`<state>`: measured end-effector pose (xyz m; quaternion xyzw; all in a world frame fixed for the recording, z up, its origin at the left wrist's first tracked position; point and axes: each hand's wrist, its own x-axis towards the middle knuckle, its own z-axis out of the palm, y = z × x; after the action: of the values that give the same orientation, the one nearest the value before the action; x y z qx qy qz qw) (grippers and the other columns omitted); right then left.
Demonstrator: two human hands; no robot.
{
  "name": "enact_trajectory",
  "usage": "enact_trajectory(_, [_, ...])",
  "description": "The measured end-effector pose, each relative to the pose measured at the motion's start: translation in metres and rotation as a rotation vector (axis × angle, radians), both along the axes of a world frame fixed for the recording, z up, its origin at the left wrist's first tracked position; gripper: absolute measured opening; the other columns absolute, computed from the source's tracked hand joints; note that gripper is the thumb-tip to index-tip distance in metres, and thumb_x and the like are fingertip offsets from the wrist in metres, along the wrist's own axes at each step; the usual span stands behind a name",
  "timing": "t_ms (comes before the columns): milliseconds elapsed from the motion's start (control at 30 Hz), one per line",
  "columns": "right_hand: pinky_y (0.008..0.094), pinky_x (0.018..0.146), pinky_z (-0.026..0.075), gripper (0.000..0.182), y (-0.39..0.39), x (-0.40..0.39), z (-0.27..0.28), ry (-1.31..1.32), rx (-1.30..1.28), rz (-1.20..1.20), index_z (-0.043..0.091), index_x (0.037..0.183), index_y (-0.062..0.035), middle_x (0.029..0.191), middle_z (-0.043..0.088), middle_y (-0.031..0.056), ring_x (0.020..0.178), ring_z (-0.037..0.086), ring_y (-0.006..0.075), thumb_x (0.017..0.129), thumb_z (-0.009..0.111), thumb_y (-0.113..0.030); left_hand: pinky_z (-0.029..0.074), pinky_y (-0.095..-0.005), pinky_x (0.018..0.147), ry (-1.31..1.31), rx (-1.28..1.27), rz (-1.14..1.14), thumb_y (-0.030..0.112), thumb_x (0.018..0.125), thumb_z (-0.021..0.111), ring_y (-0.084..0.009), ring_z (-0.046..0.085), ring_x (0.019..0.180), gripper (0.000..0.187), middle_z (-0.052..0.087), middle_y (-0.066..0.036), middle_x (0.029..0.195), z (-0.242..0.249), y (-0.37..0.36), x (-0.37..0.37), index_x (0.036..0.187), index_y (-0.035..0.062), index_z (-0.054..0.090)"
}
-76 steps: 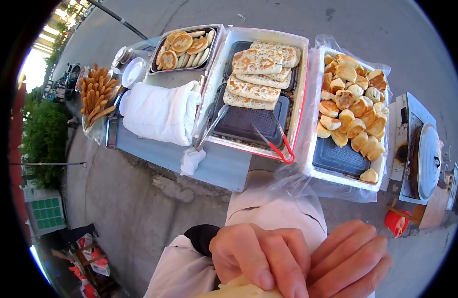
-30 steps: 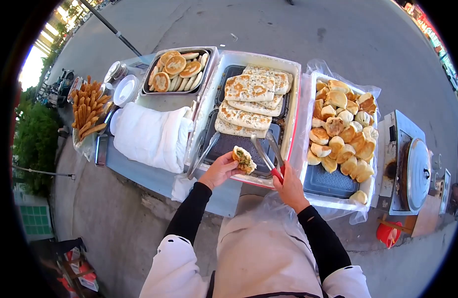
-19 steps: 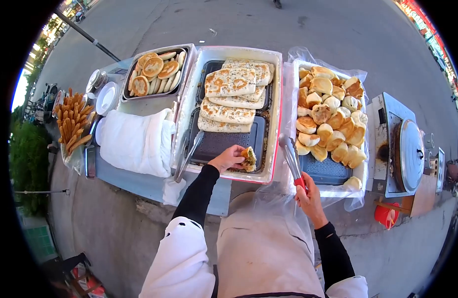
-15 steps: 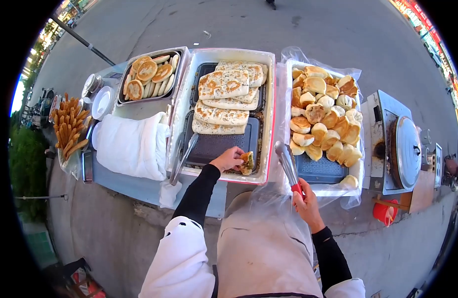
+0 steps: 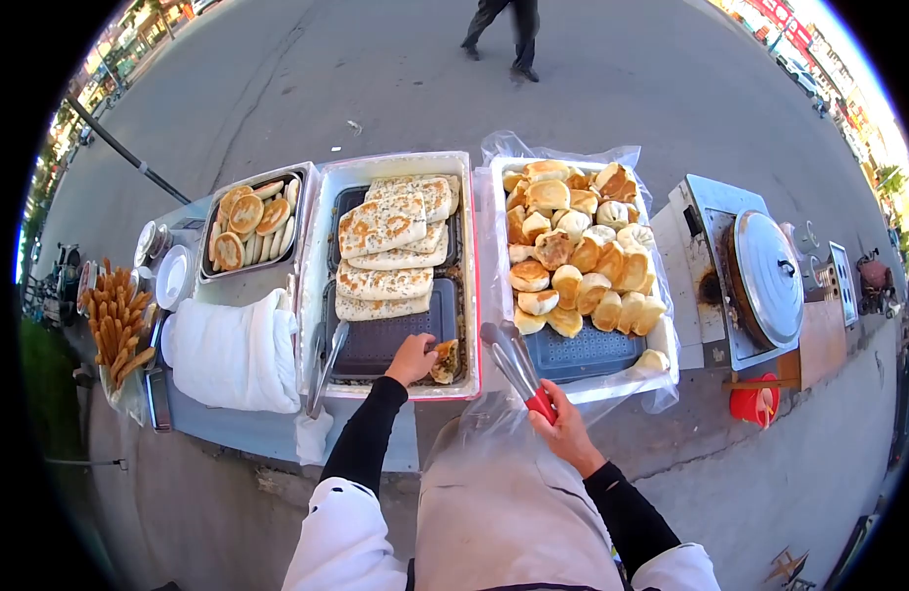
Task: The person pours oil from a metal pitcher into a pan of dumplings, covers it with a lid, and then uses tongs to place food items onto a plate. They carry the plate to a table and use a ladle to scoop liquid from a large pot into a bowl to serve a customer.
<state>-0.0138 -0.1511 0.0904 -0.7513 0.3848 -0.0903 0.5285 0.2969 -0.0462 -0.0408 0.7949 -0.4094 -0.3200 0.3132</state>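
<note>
My left hand (image 5: 412, 361) is closed at the near right corner of the middle box (image 5: 473, 295), its fingertips on a browned piece of filled bread (image 5: 445, 362). Beyond it lie stacked flatbreads (image 5: 386, 236) with browned spots. My right hand (image 5: 565, 429) is wrapped round the red grip of metal tongs (image 5: 514, 364), whose tips point forward between the middle box and the right one. A clear plastic bag (image 5: 484, 433) hangs beneath the tongs. Many browned buns (image 5: 584, 251) fill most of the right box (image 5: 668, 345).
On the left are a white cloth (image 5: 233, 350), a tray of round breads (image 5: 246, 214) and fried dough sticks (image 5: 117, 320). Other tongs (image 5: 326, 369) lean in the middle box. A lidded pan (image 5: 768, 279) and red bucket (image 5: 754, 402) stand right. A person (image 5: 504, 30) is on the road.
The view has shifted, so the boxes appear further left and lower. Both hands still hold their places at the bread and tongs. More of a walking person's legs shows at the top.
</note>
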Motion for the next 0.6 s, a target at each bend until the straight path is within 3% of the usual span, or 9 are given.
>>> enact_trajectory(100, [0.033, 0.083, 0.048, 0.07, -0.002, -0.003, -0.001, -0.028, -0.027, -0.042, 0.04, 0.131, 0.0005, 0.108, 0.06, 0.0189, 0.094, 0.061, 0.0282, 0.077, 0.073, -0.029, 0.047, -0.0406, 0.08, -0.296, -0.157, 0.086, 0.013, 0.078, 0.067, -0.0343, 0.056, 0.094, 0.04, 0.056, -0.019, 0.1, 0.012, 0.015, -0.008, 0.115, 0.0022, 0.055])
enact_trajectory(300, [0.0308, 0.079, 0.048, 0.057, -0.02, -0.02, -0.02, -0.133, 0.068, -0.149, 0.046, 0.123, 0.0008, 0.097, 0.061, 0.0107, 0.089, 0.06, 0.0189, 0.076, 0.07, -0.02, 0.049, -0.0274, 0.066, -0.108, -0.334, 0.33, 0.009, 0.081, 0.064, -0.0179, 0.056, 0.08, 0.033, 0.055, -0.01, 0.093, 0.087, 0.035, -0.071, 0.113, 0.0025, 0.056])
enact_trajectory(367, [0.0228, 0.067, 0.045, 0.042, -0.034, -0.021, -0.022, -0.23, 0.057, -0.156, 0.05, 0.115, 0.0012, 0.083, 0.055, -0.0001, 0.074, 0.052, 0.007, 0.079, 0.067, -0.013, 0.049, -0.0264, 0.063, -0.064, -0.346, 0.303, 0.009, 0.083, 0.062, -0.0156, 0.057, 0.076, 0.031, 0.056, -0.008, 0.092, 0.098, 0.035, -0.096, 0.113, 0.0022, 0.056])
enact_trajectory(600, [0.0227, 0.061, 0.044, 0.036, -0.077, -0.062, 0.0, -0.383, -0.047, -0.147, 0.052, 0.112, -0.0014, 0.082, 0.056, 0.0005, 0.071, 0.052, 0.0072, 0.08, 0.065, -0.011, 0.048, -0.0249, 0.062, 0.044, -0.401, 0.254, 0.013, 0.085, 0.061, -0.0125, 0.058, 0.066, 0.029, 0.061, -0.007, 0.086, 0.113, 0.002, -0.186, 0.111, 0.0017, 0.058])
